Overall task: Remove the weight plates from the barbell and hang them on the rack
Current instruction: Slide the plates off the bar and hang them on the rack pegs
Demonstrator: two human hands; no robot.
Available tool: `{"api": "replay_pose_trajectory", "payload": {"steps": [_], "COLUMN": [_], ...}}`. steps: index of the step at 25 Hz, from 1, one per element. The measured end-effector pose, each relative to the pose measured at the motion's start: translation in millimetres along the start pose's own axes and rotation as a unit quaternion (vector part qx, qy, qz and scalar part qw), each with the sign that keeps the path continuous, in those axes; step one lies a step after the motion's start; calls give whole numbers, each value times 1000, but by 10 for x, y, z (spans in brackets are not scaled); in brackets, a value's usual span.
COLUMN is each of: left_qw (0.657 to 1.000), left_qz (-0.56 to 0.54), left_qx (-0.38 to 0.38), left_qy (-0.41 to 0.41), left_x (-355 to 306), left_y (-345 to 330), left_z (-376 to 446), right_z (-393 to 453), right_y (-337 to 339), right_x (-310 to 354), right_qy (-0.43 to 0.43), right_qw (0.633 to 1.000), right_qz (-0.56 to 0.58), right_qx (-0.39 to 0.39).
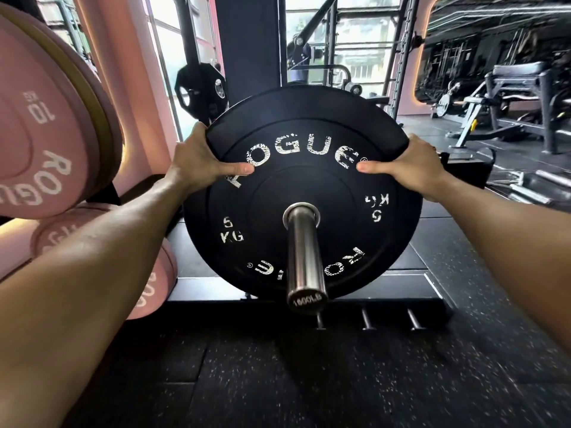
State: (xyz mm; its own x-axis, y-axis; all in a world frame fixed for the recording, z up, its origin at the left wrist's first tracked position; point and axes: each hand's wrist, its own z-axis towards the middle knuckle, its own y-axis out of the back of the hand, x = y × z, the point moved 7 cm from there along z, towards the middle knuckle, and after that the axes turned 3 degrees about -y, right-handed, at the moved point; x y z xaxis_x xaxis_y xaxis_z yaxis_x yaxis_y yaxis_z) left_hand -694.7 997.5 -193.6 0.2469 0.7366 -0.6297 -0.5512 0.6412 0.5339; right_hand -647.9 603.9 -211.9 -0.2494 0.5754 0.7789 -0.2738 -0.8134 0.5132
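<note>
Gripping the black plate [302,193] at its rim with left hand [202,163] and right hand [411,165]; likely next, sliding it off the barbell sleeve [304,257].

Bright daylight through windows [355,41] behind, wide-angle bending at edges, right side blurred

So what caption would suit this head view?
Both hands, left hand and right hand, grip a black plate on the barbell sleeve.

Black plate [302,193] (marked 5 KG) upright on barbell sleeve [304,257]
</note>
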Motion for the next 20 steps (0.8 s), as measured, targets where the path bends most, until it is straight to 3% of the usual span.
{"api": "replay_pose_trajectory", "payload": {"steps": [11,20], "left_qw": [998,997], "left_qz": [-45,-72], "left_qx": [52,43], "left_qy": [-1,-1], "left_x": [-482,-790], "left_y": [713,1166], "left_z": [-1270,-1768], "right_z": [-1373,-1871], "right_y": [534,858], "right_x": [324,760], "right_qy": [1,9], "right_qw": [998,998], "right_qz": [44,3], "right_qx": [37,66]}}
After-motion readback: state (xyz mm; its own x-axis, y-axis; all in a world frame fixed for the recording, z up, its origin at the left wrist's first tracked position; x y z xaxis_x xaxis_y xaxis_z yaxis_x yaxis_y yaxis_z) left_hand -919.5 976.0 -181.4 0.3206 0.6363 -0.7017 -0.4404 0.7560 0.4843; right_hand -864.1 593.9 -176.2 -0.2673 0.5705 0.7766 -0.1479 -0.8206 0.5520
